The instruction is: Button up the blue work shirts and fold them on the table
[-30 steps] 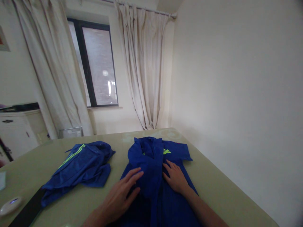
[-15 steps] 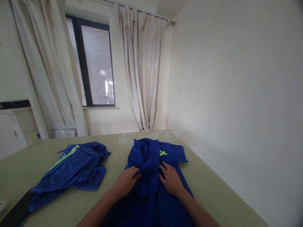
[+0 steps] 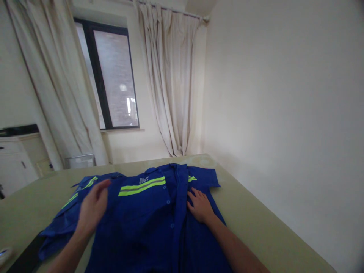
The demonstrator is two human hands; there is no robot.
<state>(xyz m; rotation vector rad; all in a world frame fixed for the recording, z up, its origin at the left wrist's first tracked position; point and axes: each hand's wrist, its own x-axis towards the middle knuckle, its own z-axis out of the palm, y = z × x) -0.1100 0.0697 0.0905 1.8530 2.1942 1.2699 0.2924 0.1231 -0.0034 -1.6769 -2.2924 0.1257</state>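
Note:
A blue short-sleeved work shirt (image 3: pixel 136 223) with bright yellow-green reflective stripes lies spread on the table before me, its buttons running along the front edge. My left hand (image 3: pixel 95 206) is raised at the shirt's left edge, thumb and fingers closed around the cloth there; motion blurs the fingertips. Flat on the shirt's right front panel rests my right hand (image 3: pixel 200 204), fingers spread and pressing the fabric below the stripe. Partly covered by the left arm and the spread shirt, a second blue garment (image 3: pixel 61 223) with similar stripes lies crumpled at the left.
The pale green tabletop (image 3: pixel 256 227) runs along a plain wall on the right. A black flat item (image 3: pixel 27 254) and a small white object (image 3: pixel 5 254) lie at the lower left. Beyond the table are curtains (image 3: pixel 173 83), a window and a white cabinet (image 3: pixel 17 159).
The shirt's left front panel, bunched up before, has been opened out to the left, showing its stripe and buttons. My left hand moved left with it; my right hand stayed nearly in place.

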